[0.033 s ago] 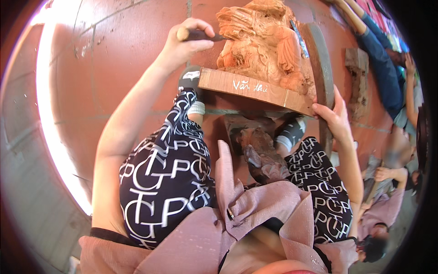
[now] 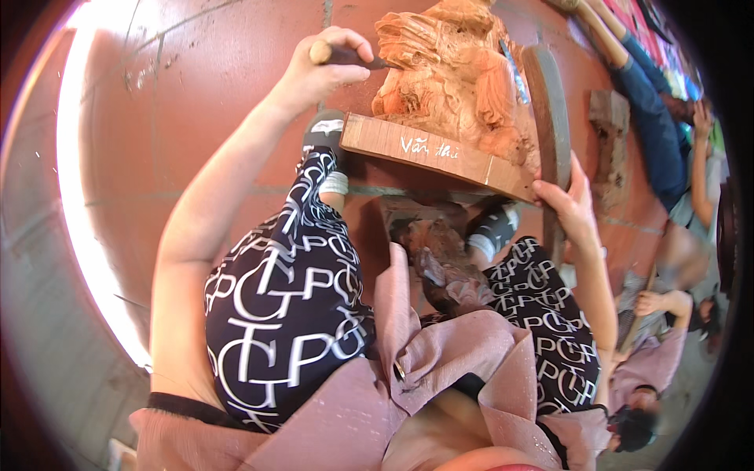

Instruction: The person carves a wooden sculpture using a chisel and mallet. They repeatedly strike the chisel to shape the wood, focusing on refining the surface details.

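Gripping a chisel [image 2: 345,55] by its wooden handle, the person's left hand [image 2: 318,74] is closing its fingers fully around it, and the dark shaft is pointing right, its tip meeting the upper left side of an orange wood carving [image 2: 452,78]. That carving is standing on a flat wooden base [image 2: 432,153], which is resting on the red tiled floor [image 2: 196,102] just beyond the person's feet. At the carving's right edge, the right hand [image 2: 572,206] is wrapping loosely around a long dark mallet [image 2: 550,118] that is standing nearly upright against the base; its fingers are curling over the lower part of the mallet. Below the base, a dark lump of wood [image 2: 440,263] is lying between the person's knees. Farther right, another person [image 2: 667,149] is sitting on the floor.
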`<state>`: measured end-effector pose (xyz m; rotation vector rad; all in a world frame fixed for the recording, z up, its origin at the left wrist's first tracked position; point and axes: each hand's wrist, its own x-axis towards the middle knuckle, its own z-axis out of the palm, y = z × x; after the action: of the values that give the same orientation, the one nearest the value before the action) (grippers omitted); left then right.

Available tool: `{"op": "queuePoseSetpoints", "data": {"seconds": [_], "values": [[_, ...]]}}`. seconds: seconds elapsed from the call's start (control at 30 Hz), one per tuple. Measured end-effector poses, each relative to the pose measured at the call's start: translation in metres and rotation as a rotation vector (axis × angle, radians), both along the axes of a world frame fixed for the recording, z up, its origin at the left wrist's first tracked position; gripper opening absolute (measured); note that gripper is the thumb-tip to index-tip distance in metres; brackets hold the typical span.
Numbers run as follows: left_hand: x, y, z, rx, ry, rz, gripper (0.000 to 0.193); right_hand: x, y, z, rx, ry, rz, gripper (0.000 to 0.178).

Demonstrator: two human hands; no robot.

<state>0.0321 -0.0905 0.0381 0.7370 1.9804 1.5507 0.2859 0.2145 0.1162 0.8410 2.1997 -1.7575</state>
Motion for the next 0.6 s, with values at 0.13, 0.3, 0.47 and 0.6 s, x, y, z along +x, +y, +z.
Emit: {"op": "queuePoseSetpoints", "data": {"seconds": [0.13,0.3,0.47,0.6], "values": [[-0.021,-0.013,0.0,0.059,-0.012,-0.098,0.021,0.005,-0.007,-0.007,0.032,0.027,-0.079,0.03],[-0.02,-0.035,-0.027,0.395,-0.226,0.223,0.03,0.01,-0.012,0.023,0.135,-0.153,0.008,0.042],[0.013,-0.033,-0.08,0.652,-0.411,0.42,0.024,-0.014,-0.043,0.075,0.372,-0.212,0.321,0.077],[0.023,-0.026,-0.067,0.523,-0.237,0.34,0.025,-0.058,-0.084,0.115,0.341,-0.155,0.373,0.085]]}}
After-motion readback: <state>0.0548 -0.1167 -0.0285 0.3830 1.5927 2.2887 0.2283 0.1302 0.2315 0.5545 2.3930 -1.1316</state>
